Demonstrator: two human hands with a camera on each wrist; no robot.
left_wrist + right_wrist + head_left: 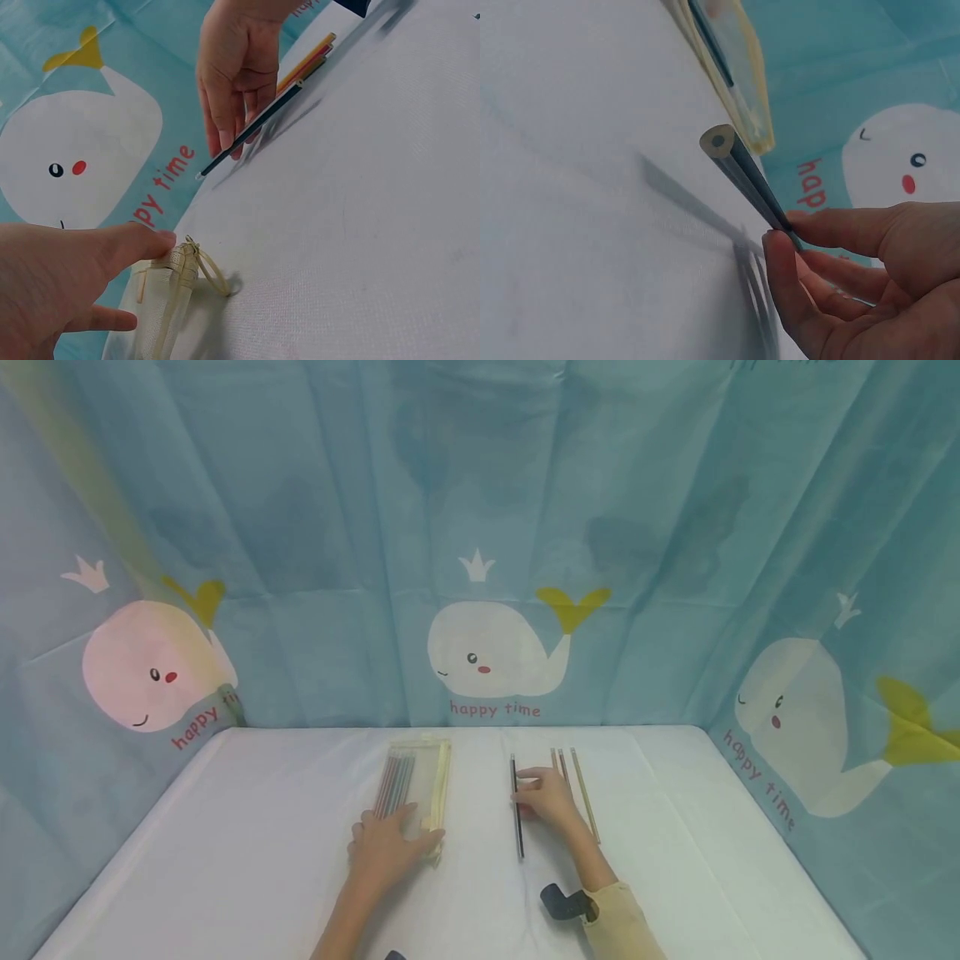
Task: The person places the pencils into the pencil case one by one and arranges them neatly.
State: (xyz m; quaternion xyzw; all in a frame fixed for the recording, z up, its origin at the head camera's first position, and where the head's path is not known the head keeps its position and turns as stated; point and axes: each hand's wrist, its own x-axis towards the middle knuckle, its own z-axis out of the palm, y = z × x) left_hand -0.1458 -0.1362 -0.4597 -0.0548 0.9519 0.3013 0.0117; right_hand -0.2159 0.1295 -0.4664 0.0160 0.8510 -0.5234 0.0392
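A dark pencil (pixel 519 827) is pinched between the thumb and fingers of my right hand (pixel 550 798), just above the white table. Its bare, unsharpened end (pixel 718 141) points toward the right wrist camera. To the left, my left hand (pixel 386 853) grips the near end of a see-through pencil pouch (pixel 422 781) with cream edging. The left thumb (pixel 154 244) presses by the zipper corner, where a cord loop (pixel 215 274) hangs. Several coloured pencils (pixel 393 783) lie inside the pouch, their near ends hidden by the left hand.
A yellowish pencil (pixel 585 793) and two reddish pencils (pixel 564 768) lie on the table right of my right hand, partly hidden by it. A blue whale-print curtain (pixel 495 527) surrounds the white table (pixel 247 827) at the back and sides.
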